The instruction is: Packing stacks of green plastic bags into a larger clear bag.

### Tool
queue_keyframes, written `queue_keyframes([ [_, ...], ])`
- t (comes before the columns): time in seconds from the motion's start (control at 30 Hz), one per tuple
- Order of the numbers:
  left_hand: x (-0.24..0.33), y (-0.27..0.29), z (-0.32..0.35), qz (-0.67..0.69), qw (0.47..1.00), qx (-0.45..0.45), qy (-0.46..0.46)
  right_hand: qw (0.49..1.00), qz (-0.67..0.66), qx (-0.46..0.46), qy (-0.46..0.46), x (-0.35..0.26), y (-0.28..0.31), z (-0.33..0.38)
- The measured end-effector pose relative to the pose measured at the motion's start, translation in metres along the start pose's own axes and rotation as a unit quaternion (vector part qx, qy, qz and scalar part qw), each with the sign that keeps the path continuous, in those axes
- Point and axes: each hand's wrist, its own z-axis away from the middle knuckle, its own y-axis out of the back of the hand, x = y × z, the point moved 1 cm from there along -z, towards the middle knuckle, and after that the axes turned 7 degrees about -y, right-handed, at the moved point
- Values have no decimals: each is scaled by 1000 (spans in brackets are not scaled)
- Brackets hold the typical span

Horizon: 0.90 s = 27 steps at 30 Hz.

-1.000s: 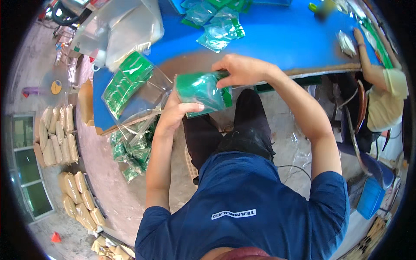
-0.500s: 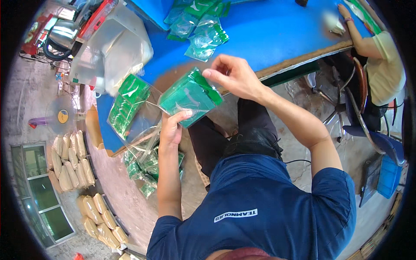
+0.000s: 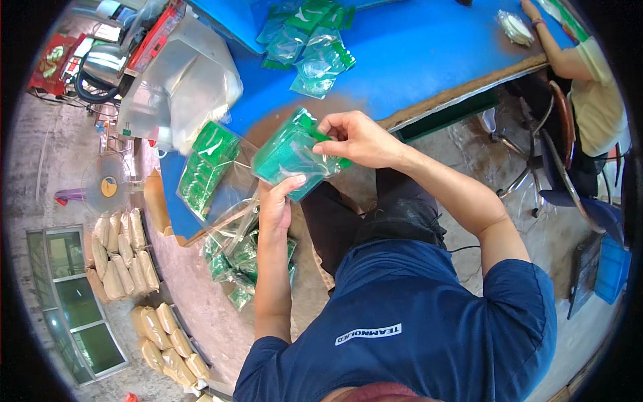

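My left hand (image 3: 276, 206) grips a green-and-clear plastic bag (image 3: 284, 159) by its lower edge, thumb on top. It may be a stack of several bags; the layers are hard to tell apart. Over the bag's right side, my right hand (image 3: 358, 141) pinches its green edge between thumb and fingers. Left of the held bag, a row of overlapping green packets (image 3: 201, 177) lies on the table corner with clear film around it. Beyond my hands, several flat green-and-clear bags (image 3: 318, 67) are heaped on the blue tabletop.
A translucent plastic bin (image 3: 201, 84) stands at the table's left end, near a metal kettle (image 3: 102, 63). More green packets (image 3: 244, 258) lie low beside my left forearm. At far right, a co-worker's arm (image 3: 562, 60) rests by a clear-wrapped white item (image 3: 514, 28). Filled sacks (image 3: 120, 258) are stacked left.
My right fingers have come down from above the bag's corner and now pinch its green edge. The left hand still holds the bag. The whole view has shifted slightly.
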Motion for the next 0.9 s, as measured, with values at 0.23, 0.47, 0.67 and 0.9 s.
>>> queue_keyframes([
  [0.23,-13,-20,-5,74,996,17,55,944,148,276,103,-1,5,-10],
  [0.47,6,-42,13,40,999,-22,27,816,383,43,431,-78,-29,9],
  [0.67,14,-41,14,-226,961,-159,27,901,373,-218,-41,-47,7,-7],
  [0.9,-11,-58,25,39,989,110,-90,983,34,-65,-166,-7,-3,3],
])
